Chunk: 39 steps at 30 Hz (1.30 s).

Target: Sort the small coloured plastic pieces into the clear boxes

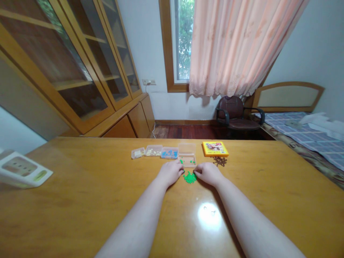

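A heap of small green pieces (190, 177) lies on the table between my two hands. My left hand (171, 173) rests at the left edge of the heap, its fingers curled together. On the opposite side, my right hand (209, 173) has thumb and fingers pinched at the heap's upper right edge. Whatever either hand may hold is too small to make out. Just beyond the heap stands a clear plastic box (187, 165) with its lid raised and a few green pieces inside.
Left of that box are a box of blue pieces (169, 153), a box of cream pieces (153, 151) and a small clear box (138, 153). A yellow box (215, 148) lies to the right, brown pieces (220, 161) before it. A white container (24, 170) stands far left.
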Motion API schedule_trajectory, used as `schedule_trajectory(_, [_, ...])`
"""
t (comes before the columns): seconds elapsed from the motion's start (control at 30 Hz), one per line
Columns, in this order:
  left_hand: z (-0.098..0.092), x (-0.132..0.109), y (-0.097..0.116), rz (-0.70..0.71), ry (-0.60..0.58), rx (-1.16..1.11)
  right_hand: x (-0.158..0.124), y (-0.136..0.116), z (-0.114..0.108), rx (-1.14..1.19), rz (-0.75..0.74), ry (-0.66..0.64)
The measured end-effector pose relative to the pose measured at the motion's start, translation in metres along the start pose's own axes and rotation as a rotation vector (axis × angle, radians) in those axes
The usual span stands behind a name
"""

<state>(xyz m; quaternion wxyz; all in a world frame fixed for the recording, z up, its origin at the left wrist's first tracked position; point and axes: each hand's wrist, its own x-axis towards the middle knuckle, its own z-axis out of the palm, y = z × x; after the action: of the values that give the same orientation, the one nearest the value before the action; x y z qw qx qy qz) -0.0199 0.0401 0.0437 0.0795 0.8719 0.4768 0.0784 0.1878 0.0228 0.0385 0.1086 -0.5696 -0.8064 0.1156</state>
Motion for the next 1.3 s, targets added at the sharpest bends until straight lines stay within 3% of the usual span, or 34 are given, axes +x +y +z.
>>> schedule_trajectory(0.33, [0.001, 0.001, 0.002, 0.016, -0.034, 0.002, 0.0, 0.001, 0.006, 0.12, -0.036, 0.063])
schedule_trajectory(0.5, [0.002, 0.001, 0.004, 0.011, 0.156, -0.037, 0.006, 0.007, 0.014, 0.299, 0.114, 0.253])
schedule_trajectory(0.67, [0.008, 0.004, 0.003, -0.076, 0.268, -0.053, 0.007, 0.006, 0.017, 0.338, 0.149, 0.2])
schedule_trajectory(0.8, [0.011, 0.005, 0.0, -0.089, 0.243, -0.047, 0.005, 0.007, 0.013, 0.351, 0.131, 0.213])
schedule_trajectory(1.0, [0.009, 0.003, 0.006, 0.11, 0.064, -0.024, 0.003, 0.018, 0.008, 0.337, 0.13, 0.198])
schedule_trajectory(1.1, [0.008, 0.003, 0.01, 0.159, -0.005, -0.003, 0.003, 0.023, 0.007, 0.358, 0.12, 0.108])
schedule_trajectory(1.3, [0.008, 0.003, 0.01, 0.124, -0.02, 0.012, 0.004, 0.03, 0.009, 0.405, 0.081, -0.033])
